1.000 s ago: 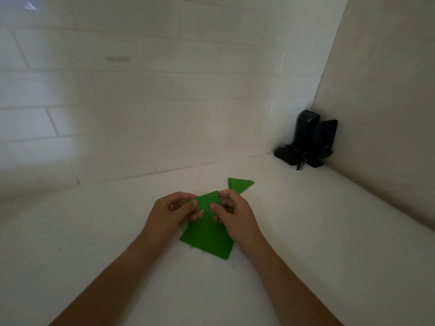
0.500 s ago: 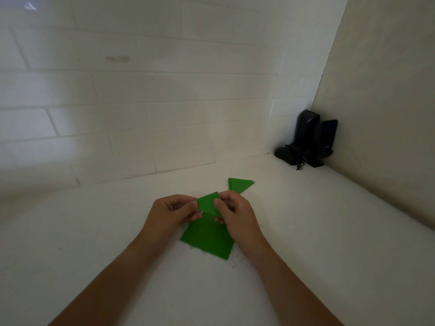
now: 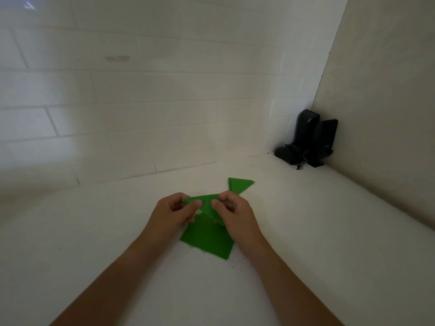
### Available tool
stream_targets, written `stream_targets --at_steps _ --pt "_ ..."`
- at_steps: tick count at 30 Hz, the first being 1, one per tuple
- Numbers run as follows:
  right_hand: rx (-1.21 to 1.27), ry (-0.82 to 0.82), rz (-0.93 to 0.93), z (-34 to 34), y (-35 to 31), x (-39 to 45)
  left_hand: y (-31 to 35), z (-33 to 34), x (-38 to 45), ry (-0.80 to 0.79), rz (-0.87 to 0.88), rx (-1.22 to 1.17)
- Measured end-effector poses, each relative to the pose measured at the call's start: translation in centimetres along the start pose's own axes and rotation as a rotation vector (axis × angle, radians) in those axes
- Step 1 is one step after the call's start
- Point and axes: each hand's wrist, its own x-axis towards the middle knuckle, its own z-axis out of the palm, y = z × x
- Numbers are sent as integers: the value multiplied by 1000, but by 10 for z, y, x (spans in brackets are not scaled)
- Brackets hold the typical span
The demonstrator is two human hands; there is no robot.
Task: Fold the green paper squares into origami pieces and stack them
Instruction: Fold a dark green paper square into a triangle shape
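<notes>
- Since half a second ago, the top green sheet [image 3: 207, 204] has been lifted off the stack of green squares [image 3: 207, 241] and tipped up.
- Left hand [image 3: 173, 212] and right hand [image 3: 235, 214] each keep a thumb-and-finger grip pinching its upper edge, probably to line up a crease.
- A folded green piece [image 3: 240, 184] lies on the desk [image 3: 317, 231] just beyond, likely starting the finished pile.

Black speakers [image 3: 308, 140] stand in the white counter's [image 3: 329, 220] far corner.
</notes>
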Motion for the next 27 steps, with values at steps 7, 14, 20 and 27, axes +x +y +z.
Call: stream_targets --at_steps 7,14,20,27 --pt "-8 -4 -8 0 -3 0 -1 -1 0 40 52 -5" --pt "13 -15 -27 -2 -2 -1 2 -2 -2 5 61 -47" --pt "-27 1 -33 -2 -1 0 0 -2 0 6 46 -14" --pt "-60 14 -28 -2 -2 0 -3 -4 2 3 22 -17"
